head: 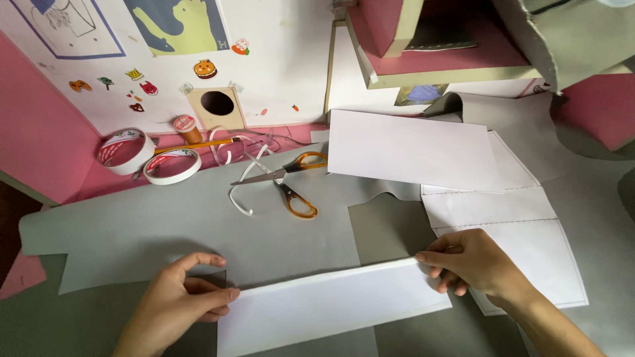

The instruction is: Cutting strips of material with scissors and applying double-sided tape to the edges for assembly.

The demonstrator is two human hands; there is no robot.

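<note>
white wall point(284, 59) with stickers and drawings, far above the fingers; pink panel point(46, 132) up-left; pink shelf box point(450, 46) up-right; grey sheet surface point(165, 225) underneath.

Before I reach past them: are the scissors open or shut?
Open: the scissors lie with blades apart and orange handles spread.

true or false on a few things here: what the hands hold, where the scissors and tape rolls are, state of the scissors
1. Both hands, left hand and right hand, grip the ends of a white paper strip. True.
2. The scissors are closed. False: the blades are open.
3. The scissors have orange handles. True.
4. The tape rolls lie right of the scissors. False: they lie to the left.
5. The right hand holds the scissors. False: they lie untouched on the grey sheet.
</note>
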